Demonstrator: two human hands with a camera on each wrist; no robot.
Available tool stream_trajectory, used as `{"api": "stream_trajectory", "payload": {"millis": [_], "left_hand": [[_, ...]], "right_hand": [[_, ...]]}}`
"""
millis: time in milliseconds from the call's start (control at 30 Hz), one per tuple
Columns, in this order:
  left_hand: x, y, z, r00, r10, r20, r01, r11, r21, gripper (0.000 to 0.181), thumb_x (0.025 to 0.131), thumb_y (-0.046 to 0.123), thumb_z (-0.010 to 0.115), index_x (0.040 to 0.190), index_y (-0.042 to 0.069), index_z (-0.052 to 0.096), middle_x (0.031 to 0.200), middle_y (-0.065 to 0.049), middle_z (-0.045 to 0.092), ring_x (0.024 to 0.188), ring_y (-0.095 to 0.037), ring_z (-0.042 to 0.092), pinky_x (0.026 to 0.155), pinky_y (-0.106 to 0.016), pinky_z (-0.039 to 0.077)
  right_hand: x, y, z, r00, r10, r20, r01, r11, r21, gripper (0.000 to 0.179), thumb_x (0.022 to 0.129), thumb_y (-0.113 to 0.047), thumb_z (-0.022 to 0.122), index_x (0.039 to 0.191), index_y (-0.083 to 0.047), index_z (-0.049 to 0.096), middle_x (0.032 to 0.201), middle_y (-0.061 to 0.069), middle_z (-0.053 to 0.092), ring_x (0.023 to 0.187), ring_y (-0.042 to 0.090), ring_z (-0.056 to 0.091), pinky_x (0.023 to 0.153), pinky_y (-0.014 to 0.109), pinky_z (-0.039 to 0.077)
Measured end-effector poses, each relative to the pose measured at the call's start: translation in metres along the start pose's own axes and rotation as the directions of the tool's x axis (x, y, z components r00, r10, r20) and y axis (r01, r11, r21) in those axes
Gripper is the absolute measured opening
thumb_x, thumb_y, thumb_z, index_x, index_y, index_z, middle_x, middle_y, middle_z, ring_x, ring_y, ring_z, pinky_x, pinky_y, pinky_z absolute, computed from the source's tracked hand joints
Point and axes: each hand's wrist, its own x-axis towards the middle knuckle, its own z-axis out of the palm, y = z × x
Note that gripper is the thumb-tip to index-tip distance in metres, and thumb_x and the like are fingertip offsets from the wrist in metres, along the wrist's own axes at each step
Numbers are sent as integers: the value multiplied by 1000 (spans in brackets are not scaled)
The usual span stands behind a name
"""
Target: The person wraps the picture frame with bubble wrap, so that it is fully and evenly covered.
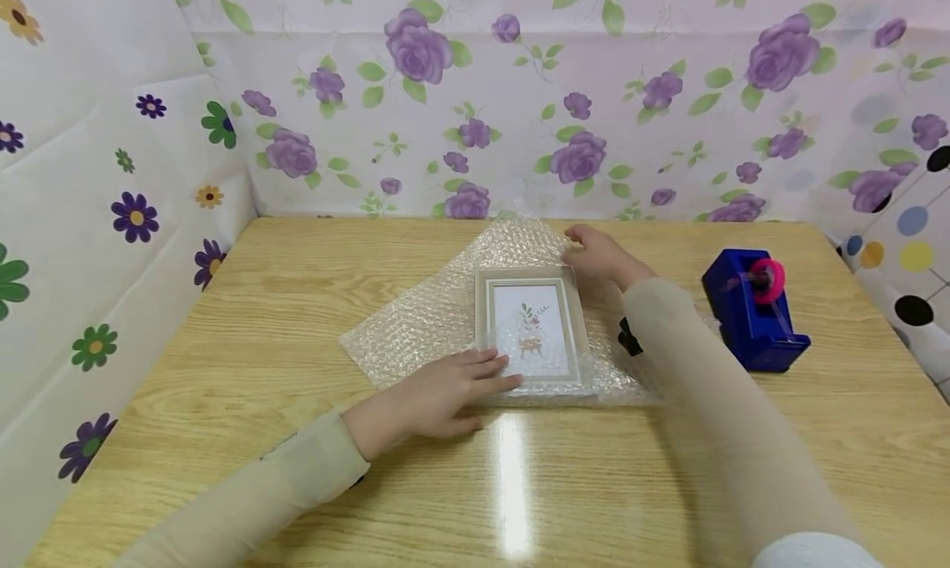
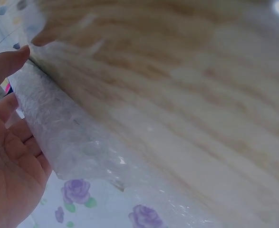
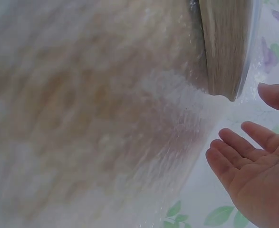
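Step in hand: wrapping appeared to be at its start; the picture frame (image 1: 533,330) lay face up on the sheet of bubble wrap (image 1: 416,325), which was spread flat on the wooden surface (image 1: 297,469) and not yet folded over.
Left hand: the left hand (image 1: 438,395) lay flat and relaxed, fingers straight, its fingertips resting on the frame's near left corner; it grasped nothing.
Right hand: the right hand (image 1: 597,255) reached to the frame's far right corner, where the bubble wrap rose a little; the wrist view showed the right hand (image 3: 253,166) with fingers loose and the palm bare, gripping nothing.
Next move, as a judgement: one edge of the wrap would need pinching and drawing over the frame while the other hand kept the frame from sliding.
Containers: none stood open; the blue tape dispenser (image 1: 750,312), well to the right of the wrap, carried a pink roll of tape (image 1: 769,279).
Surroundings: flowered sheets (image 1: 475,98) walled the surface.
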Motion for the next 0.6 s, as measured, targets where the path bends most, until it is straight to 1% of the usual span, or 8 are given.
{"api": "stream_trajectory", "payload": {"millis": [133, 233, 433, 600], "left_hand": [[0, 1, -1, 1000, 8, -10, -9, 1000, -8, 65, 84, 25, 68, 143, 13, 44, 144, -18, 44, 136, -33, 38, 114, -42, 29], [0, 1, -1, 1000, 18, -17, -18, 1000, -14, 65, 84, 24, 68, 143, 12, 44, 144, -19, 44, 136, -33, 39, 114, -42, 30], [0, -1, -1, 999, 30, -28, -30, 1000, -7, 63, 85, 25, 67, 143, 13, 44, 143, -19, 45, 135, -33, 40, 114, -43, 31], [-1, -3, -1, 999, 34, -33, -35, 999, -24, 60, 87, 29, 66, 141, 13, 47, 142, -18, 46, 135, -32, 41, 114, -43, 30]], "right_hand": [[0, -2, 1, 1000, 15, 23, -16, 1000, 18, 61, 96, -16, 50, 145, 7, 23, 146, 32, 29, 135, 46, 31, 113, 54, 28], [0, 0, 2, 999, 27, 25, -28, 999, 22, 61, 97, -16, 50, 146, 7, 22, 145, 32, 31, 133, 46, 33, 113, 54, 28], [2, 5, 3, 999, 34, -42, -32, 998, 51, 56, 96, -16, 49, 145, 4, 27, 145, 30, 34, 130, 44, 38, 108, 52, 36], [1, 4, 2, 998, 25, -65, -21, 998, 52, 56, 96, -16, 50, 144, 4, 28, 136, 28, 44, 122, 41, 45, 100, 50, 44]]}}
